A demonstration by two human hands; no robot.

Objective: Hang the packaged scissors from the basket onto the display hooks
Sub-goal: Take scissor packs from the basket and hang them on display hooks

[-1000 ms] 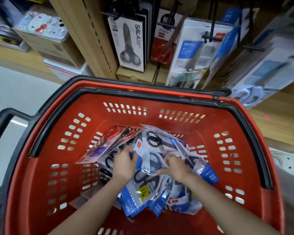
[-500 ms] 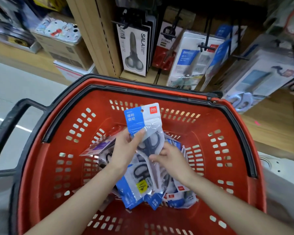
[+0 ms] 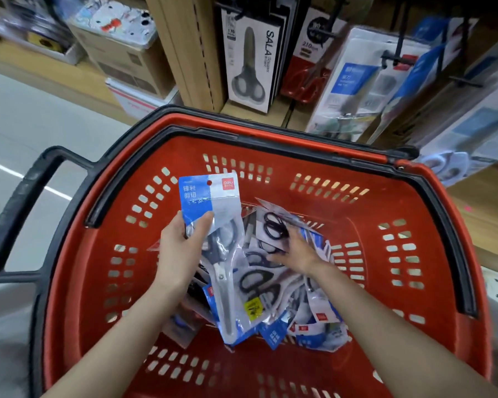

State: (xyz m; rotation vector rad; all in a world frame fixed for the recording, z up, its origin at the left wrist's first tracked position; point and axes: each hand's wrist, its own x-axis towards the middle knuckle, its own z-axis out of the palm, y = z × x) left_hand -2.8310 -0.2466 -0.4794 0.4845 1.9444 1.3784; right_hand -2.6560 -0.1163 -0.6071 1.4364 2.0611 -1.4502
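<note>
A red plastic basket [image 3: 414, 254] with black rim holds a heap of packaged scissors [image 3: 273, 297] in blue-and-white bags. My left hand [image 3: 181, 248] grips one scissors pack [image 3: 210, 202] by its middle and holds it upright above the heap, its hang hole at the top. My right hand [image 3: 296, 251] reaches down onto the heap, fingers spread over another pack with black handles; whether it grips is unclear. Display hooks [image 3: 394, 57] with hanging scissors packs stand on the shelf wall beyond the basket.
A black-and-white boxed scissors pack [image 3: 249, 61] and red packs [image 3: 311, 70] hang at the shelf's left part. Cardboard boxes [image 3: 121, 61] sit on the low shelf at left. The basket's black handle [image 3: 20, 202] sticks out left over the grey floor.
My left hand has lifted one pack out of the heap and moved it left. My right hand let go of that pack and went back down onto the heap.
</note>
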